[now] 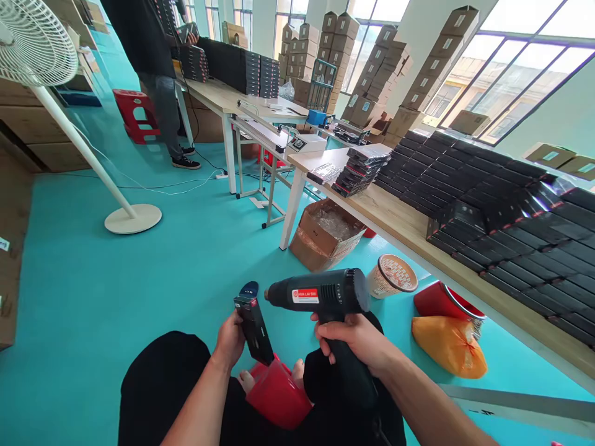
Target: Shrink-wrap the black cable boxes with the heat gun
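My left hand (230, 339) is closed around the edge of a slim black box (255, 331), which is held tilted above my lap. A round dark tab or disc (250, 289) shows at the box's upper end. In my right hand (351, 337) is a black heat gun (320, 293) with a red and white label, its fingers wrapped round the handle. The gun's nozzle points left toward the top of the box, a small gap apart from it. Below the box, between my knees, sits a red plastic object (281, 396), partly covered by my legs.
A long table (409, 214) on the right carries stacks of black boxes (511, 204). Beneath or beside it are an open carton (325, 235), a wastebasket (393, 277) and an orange bag (449, 347). A fan (83, 136) stands left; another person (153, 68) stands behind.
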The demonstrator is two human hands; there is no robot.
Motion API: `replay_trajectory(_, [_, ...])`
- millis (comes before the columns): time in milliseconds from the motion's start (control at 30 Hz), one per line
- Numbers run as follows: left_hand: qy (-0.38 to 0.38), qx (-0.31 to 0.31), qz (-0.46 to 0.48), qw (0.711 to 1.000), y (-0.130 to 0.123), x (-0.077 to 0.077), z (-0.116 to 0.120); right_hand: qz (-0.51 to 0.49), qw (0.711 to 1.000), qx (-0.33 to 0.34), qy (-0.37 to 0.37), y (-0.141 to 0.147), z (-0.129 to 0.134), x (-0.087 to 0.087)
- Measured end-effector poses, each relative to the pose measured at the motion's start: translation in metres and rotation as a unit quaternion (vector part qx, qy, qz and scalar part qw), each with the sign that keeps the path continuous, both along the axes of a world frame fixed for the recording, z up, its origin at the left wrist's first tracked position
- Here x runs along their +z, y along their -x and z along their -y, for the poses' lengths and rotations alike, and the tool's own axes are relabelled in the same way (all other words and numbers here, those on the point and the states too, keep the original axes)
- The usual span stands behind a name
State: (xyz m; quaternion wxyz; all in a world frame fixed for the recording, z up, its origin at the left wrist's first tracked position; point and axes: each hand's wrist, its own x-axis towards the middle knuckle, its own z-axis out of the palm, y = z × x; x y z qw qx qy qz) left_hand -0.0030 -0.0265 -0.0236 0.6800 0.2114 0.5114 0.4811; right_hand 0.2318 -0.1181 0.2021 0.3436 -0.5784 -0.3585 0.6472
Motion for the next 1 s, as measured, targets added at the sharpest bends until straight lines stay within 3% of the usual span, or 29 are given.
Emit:
replay_trajectory(233, [0.051, -0.002, 0.094, 0.994, 0.007, 0.012, -0.001, 0.030, 0.985, 0.161, 0.049, 0.010, 0.027, 0.000])
replay_trajectory(367, [0.074, 0.003, 0.146, 0.986, 0.009, 0.024, 0.004, 0.085, 0.970, 0.196, 0.118, -0.006, 0.050, -0.004])
replay_trajectory(533, [0.125, -0.028, 0.260, 0.957, 0.007, 0.033, 0.009, 0.013, 0.988, 0.059, 0.146, -0.028, 0.056, -0.029])
replay_trajectory(667, [0.115, -0.051, 0.275, 0.953, 0.004, 0.038, 0.012, -0.088, 0.983, -0.107, 0.119, -0.032, 0.034, -0.050])
replay_trajectory(733, [0.108, -0.074, 0.254, 0.958, 0.004, 0.039, 0.014, -0.141, 0.970, -0.153, 0.127, -0.030, 0.018, -0.054])
replay_trajectory(867, [0.115, -0.089, 0.224, 0.964, 0.005, 0.038, 0.016, -0.181, 0.962, -0.160, 0.129, -0.019, -0.008, -0.053])
replay_trajectory(1000, [0.127, -0.097, 0.223, 0.962, 0.006, 0.040, 0.015, -0.181, 0.970, -0.126, 0.104, 0.002, -0.018, -0.041])
